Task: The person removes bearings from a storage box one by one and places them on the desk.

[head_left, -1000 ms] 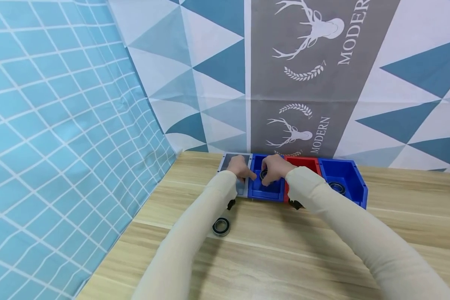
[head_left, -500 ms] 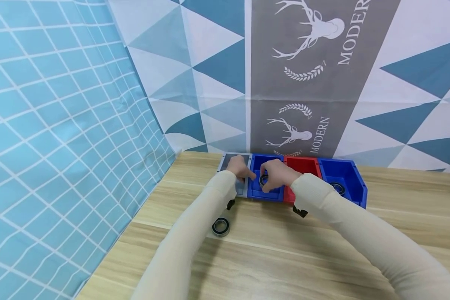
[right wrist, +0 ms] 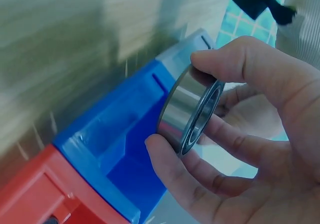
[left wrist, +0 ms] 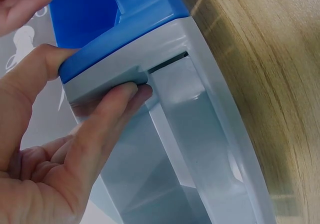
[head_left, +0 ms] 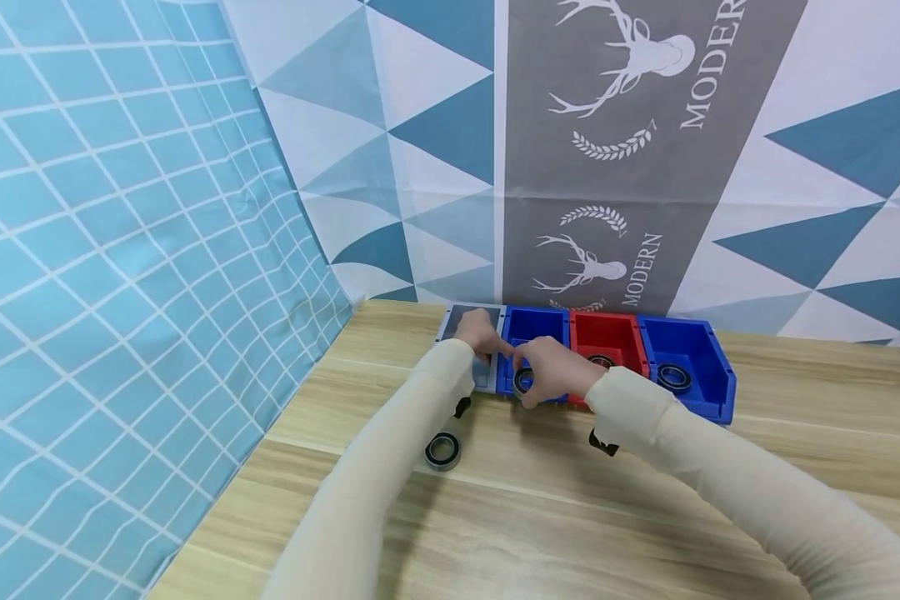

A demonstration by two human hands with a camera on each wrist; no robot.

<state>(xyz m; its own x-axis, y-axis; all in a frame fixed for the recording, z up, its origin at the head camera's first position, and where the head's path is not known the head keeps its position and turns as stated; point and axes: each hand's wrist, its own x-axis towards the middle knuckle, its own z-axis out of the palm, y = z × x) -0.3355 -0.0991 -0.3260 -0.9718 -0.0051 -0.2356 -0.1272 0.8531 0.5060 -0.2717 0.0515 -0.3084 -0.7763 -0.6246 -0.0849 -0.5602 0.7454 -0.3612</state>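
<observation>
Held brg: prob. heavy for size, rigid, slick; take it by the outer ring

L to R, head view: loose brg point(head_left: 442, 451) lies flat on the tabletop point(head_left: 562, 525), dark face up, in front of the bins. Prob. same handling: dense, stiff, best lifted by its OD.

Next, grey bin point(left wrist: 150, 154), w/ L-hand grip point(head_left: 482, 332) narrow at its edge, pinching the adjoining walls of grey bin & L blue bin point(head_left: 536, 323). Looks like thin, stiff plastic, light; the wall is the natural hold.

Held brg point(right wrist: 181, 110) is near the front of L blue bin, clear of its wall in the R wrist view; exact ht. can't be told. R-hand grip point(head_left: 557, 369) holds it across the outer ring, thumb at one side, fingertip opposite, other fingers by the far face. Shiny metal OD, so prob. smooth & a bit slippery; hard, not fragile, though a drop could mark it or hurt the dark face. Pads on OD, off the face, seems right; mod. squeeze should do.

Further R: red bin point(head_left: 606, 332) w/ a brg partly hidden behind the R hand, then R blue bin point(head_left: 712, 367) w/ another brg lying inside, ring & bore visible.
</observation>
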